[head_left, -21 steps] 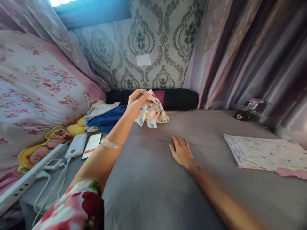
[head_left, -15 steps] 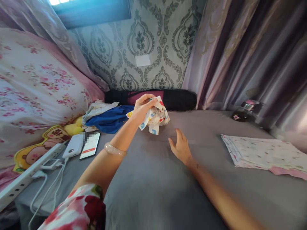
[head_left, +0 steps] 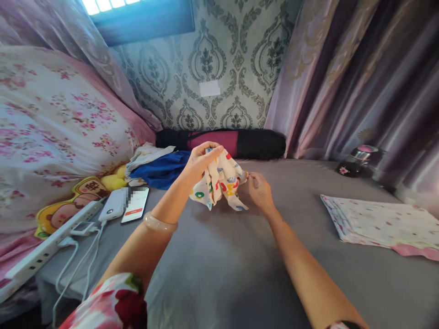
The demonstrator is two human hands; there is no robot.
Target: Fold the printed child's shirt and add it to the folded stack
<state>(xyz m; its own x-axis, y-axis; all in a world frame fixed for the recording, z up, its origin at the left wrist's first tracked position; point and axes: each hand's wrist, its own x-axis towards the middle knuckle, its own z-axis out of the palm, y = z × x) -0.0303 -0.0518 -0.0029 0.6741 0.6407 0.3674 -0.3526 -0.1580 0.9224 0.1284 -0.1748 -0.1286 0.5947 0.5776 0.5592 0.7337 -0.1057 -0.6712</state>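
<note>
A crumpled white cloth with a red, blue, yellow and green print hangs in loose folds above the grey bed sheet. My left hand grips its top between thumb and fingers. At the cloth's right side, my right hand pinches an edge of it between thumb and fingertips. Whether the cloth is a garment I cannot tell, since it is bunched up. A pale bangle circles my left forearm.
A blue cloth lies behind my left hand. A phone, a white power bank and a power strip with cables lie at left. At right are folded printed fabric and a dark glass jar.
My right hand has moved up to the cloth and closed on its right edge. The cloth hangs more spread out. The view has shifted slightly.
</note>
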